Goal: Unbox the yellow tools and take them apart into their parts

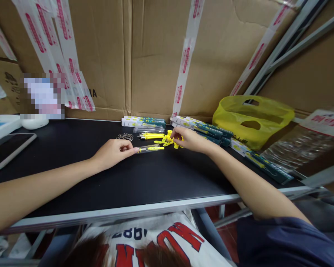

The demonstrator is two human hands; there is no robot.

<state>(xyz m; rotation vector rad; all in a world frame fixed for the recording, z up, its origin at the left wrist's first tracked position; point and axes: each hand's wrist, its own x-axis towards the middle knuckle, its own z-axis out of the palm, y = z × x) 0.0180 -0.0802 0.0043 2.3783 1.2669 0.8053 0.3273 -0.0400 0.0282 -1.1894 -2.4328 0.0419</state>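
My left hand [117, 151] pinches the left end of a clear plastic tube [149, 149] with a slim yellow part in it, low over the black table. Bent fingers of my right hand [185, 139] reach into a small heap of yellow plastic pieces [167, 140]; what they pinch, if anything, is hidden. Behind the tube lie yellow rods with metal ends [151, 136] and several empty clear tubes [149, 129]. A bundle of thin metal wire loops [125, 137] rests just behind my left hand.
Narrow printed boxes [143, 121] lie along the back, with more boxes [206, 127] behind my right hand and one box [261, 161] at the right. A yellow plastic bag [253, 115] and bottle pack [303, 137] stand right. A phone [9, 150] lies left; cardboard [156, 55] walls the back.
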